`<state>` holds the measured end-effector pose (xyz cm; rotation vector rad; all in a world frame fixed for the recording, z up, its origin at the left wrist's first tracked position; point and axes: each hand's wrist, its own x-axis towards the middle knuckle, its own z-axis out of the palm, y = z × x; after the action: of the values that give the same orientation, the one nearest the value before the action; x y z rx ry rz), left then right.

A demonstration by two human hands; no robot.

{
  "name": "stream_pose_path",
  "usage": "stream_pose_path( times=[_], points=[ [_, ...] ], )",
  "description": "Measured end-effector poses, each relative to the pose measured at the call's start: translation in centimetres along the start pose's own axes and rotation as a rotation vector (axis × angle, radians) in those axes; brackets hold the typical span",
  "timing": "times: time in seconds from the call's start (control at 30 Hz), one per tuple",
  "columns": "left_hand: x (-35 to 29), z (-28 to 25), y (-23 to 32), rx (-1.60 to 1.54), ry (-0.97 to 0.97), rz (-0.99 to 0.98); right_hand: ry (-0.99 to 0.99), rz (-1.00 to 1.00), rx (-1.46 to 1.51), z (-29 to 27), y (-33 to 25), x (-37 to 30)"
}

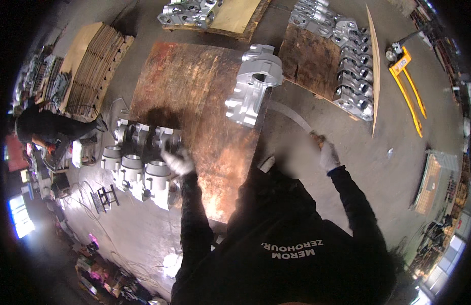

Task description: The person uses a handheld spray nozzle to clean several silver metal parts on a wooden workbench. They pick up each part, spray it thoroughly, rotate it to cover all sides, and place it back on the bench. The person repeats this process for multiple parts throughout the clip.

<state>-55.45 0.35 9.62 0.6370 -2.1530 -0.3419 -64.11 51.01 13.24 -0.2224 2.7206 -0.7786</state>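
My left hand (180,162), in a pale glove, is at the left edge of a brown, worn wooden table (195,91). Its fingers reach out, apart, over the nearest of several silver-grey metal castings (156,175); whether they touch it I cannot tell. Off the table's right side, my gloved right hand (328,155) is closed round the brown handle of a long tool (292,116). The tool's flat grey strip looks curved and blurred and points toward the table; its exact kind is unclear. One large casting (253,84) with a round bore lies at the table's right edge.
More castings stand on a pallet (309,61) at the far right and another (235,18) at the back. A yellow pallet jack (407,86) is at right. Stacked wooden boards (95,68) and a person in dark clothes (52,127) are at left.
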Motion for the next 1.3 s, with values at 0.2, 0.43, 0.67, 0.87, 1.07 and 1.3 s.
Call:
stream_pose_path(
  times=[0.2,0.43,0.67,0.87,1.07,1.3],
  points=[
    [5.9,13.8,19.4,-0.321,-0.780,0.300,0.031,-0.144,0.461,5.4,4.4,-2.8],
    [6.1,28.6,29.5,0.269,-1.037,0.720,-0.085,0.194,0.921,10.4,8.0,-2.9],
    [5.7,31.2,30.0,0.273,-1.236,0.731,-0.275,0.765,1.479,9.9,5.1,-5.5],
    [6.3,31.3,29.9,0.299,-1.315,0.610,-0.362,0.858,1.554,11.6,2.9,-4.2],
    [7.2,33.1,26.8,0.283,-1.248,0.698,-0.362,0.814,1.393,11.1,2.2,-2.9],
    [6.5,32.4,28.6,0.236,-1.288,0.700,-0.163,0.519,1.204,10.7,2.4,-5.1]
  ],
)
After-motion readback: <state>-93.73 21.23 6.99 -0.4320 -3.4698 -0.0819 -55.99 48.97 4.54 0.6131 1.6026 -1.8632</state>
